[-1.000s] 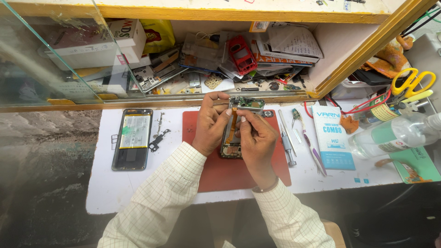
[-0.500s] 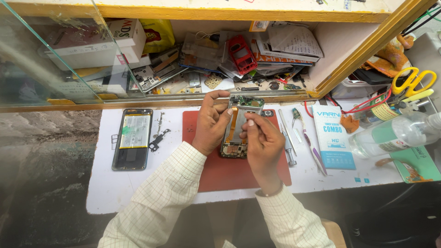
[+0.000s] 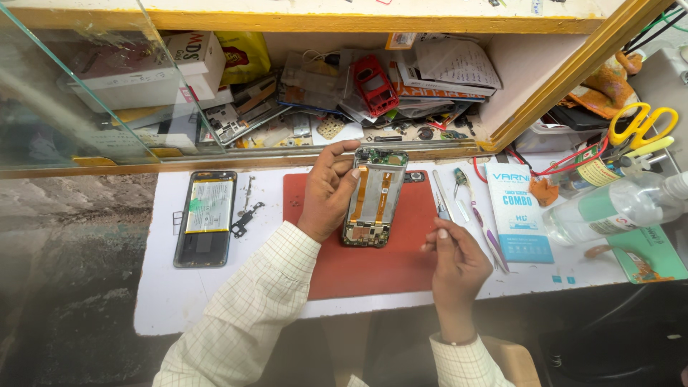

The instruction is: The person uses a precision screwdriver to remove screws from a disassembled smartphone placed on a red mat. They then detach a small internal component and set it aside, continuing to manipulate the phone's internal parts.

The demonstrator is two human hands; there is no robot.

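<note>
My left hand (image 3: 326,192) holds an opened phone (image 3: 373,197) tilted up over the red mat (image 3: 358,269). The phone's back is off, showing orange flex cables and a green board at the top. My right hand (image 3: 455,261) is off the phone, lower right at the mat's edge. Its thumb and forefinger are pinched at the near end of the metal tweezers (image 3: 441,197), which lie along the mat's right side.
A second opened phone (image 3: 206,218) with its battery showing lies to the left, next to small black parts (image 3: 245,215). A toothbrush-like tool (image 3: 476,215), a blue card packet (image 3: 519,211) and a clear bottle (image 3: 616,208) lie to the right. Behind is a cluttered shelf (image 3: 373,86) with a glass pane.
My right hand has left the phone's face and dropped down and right to the tweezers. My left hand has kept its hold and tipped the phone more upright.
</note>
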